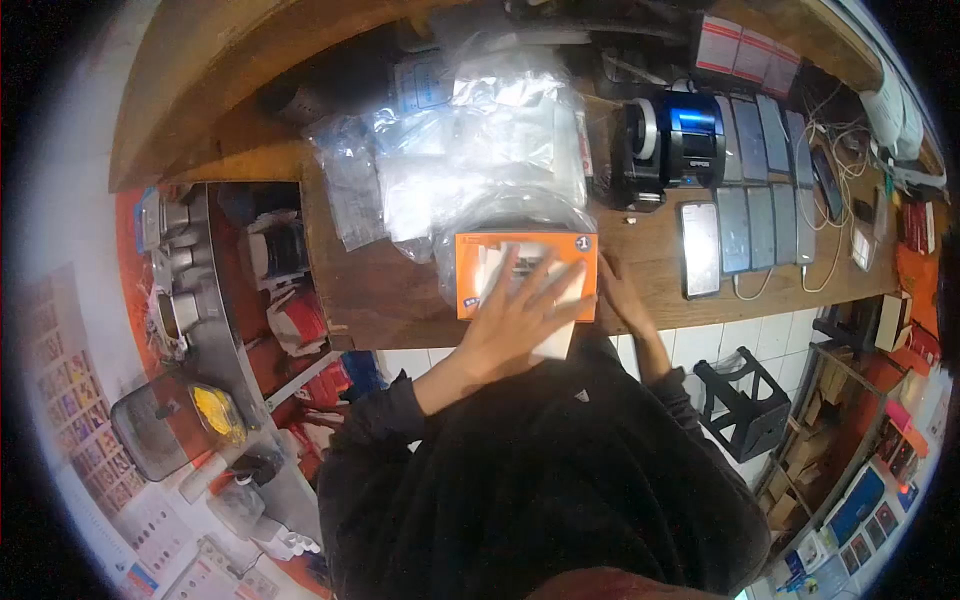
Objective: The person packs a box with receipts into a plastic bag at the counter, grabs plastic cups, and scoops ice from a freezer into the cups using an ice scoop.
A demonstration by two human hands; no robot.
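Where left hand (515, 325) spreads, orange box (467, 265) (badged "1"), right hand (622, 297) alongside.

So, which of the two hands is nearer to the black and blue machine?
The right. The right hand is beside the orange box, just below and left of the black and blue machine in view; the left hand is over the box, farther left.

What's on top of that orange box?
The left hand is spread over the orange box, and something white, perhaps paper, shows beneath it. The hand covers part of both.
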